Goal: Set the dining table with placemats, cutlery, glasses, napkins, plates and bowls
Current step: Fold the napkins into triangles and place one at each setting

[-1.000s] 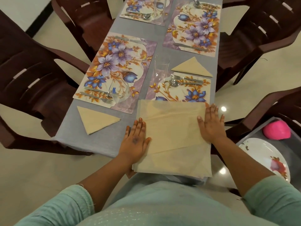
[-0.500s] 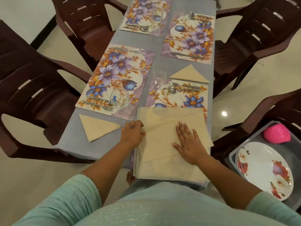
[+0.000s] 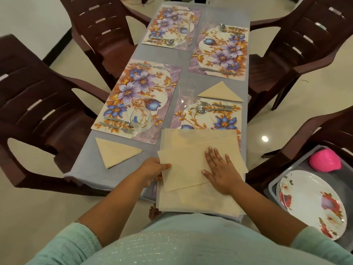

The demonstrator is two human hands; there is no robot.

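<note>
We see the near right placemat (image 3: pixel 210 119) only in part, because the beige napkins (image 3: pixel 198 142) cover its near half. The fingers of the left hand (image 3: pixel 152 170) are tucked under the top napkin's left edge, out of sight. The far left placemat (image 3: pixel 170 25) is cut off at the picture's top edge. The stack of plates (image 3: pixel 313 203) sits in a grey tub (image 3: pixel 271 188) whose right side runs off the frame. How many napkins lie stacked, we cannot tell.
</note>
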